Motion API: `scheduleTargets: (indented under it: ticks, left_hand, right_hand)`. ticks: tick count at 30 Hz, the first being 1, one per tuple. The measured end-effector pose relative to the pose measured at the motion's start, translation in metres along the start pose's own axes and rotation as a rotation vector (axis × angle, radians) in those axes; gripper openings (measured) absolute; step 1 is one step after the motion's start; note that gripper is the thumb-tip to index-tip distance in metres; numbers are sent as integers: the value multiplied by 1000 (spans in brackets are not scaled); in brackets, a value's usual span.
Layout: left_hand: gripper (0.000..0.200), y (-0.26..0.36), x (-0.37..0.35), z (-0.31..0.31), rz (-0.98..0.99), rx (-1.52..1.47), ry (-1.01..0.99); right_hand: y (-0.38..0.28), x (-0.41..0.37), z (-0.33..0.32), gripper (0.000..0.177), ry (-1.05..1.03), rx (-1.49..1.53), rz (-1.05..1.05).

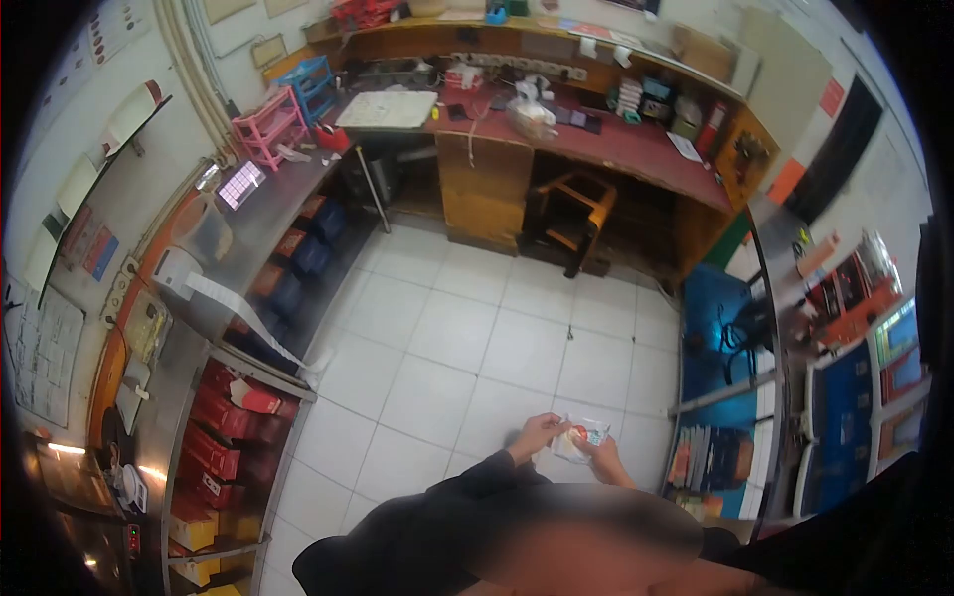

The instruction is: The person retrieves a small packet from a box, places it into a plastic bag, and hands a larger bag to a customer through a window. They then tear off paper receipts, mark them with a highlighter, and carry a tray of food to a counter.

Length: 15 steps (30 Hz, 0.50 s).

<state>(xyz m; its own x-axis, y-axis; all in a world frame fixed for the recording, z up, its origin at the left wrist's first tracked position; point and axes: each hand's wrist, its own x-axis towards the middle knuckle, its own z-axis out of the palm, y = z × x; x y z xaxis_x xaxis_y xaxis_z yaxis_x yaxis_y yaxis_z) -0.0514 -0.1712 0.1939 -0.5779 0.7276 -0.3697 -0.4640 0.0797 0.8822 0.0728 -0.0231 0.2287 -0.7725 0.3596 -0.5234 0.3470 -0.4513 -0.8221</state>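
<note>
Low in the middle of the head view, a small clear plastic packet (pixel 579 438) with red and pale blue print is held between my two hands, above the tiled floor. My left hand (pixel 538 437) pinches its left edge with the fingertips. Round the packet's right side, my right hand (pixel 603 463) is closed with the thumb lying on its front. What is inside the packet is too small to make out.
White floor tiles (pixel 437 328) lie ahead. Against the far red-topped desk (pixel 636 144) stands a wooden chair (pixel 576 214). A steel counter (pixel 273 214) holding a printer (pixel 179 273) with a long paper strip runs along the left; shelves (pixel 720 407) stand right.
</note>
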Motion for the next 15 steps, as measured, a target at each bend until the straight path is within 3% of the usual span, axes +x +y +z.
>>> scheduleTargets:
  ticks: [5,6,9,11,15]
  left_hand:
    - [25,57,89,-143,-131,47,96]
    - [28,61,106,-186,-164,11,178]
    - [38,110,113,-289,-229,-194,592]
    - [37,129,105,-348,-75,-326,785]
    - [44,147,90,-435,-92,-522,1096]
  right_hand:
    - [-97,147,62,38,-77,-189,-20]
    - [-131,176,81,38,-28,-461,16]
    - [-176,302,136,34,-222,-366,-134]
    - [-230,360,202,31,-357,-454,-224]
    - [-305,481,298,32,-584,-756,-397]
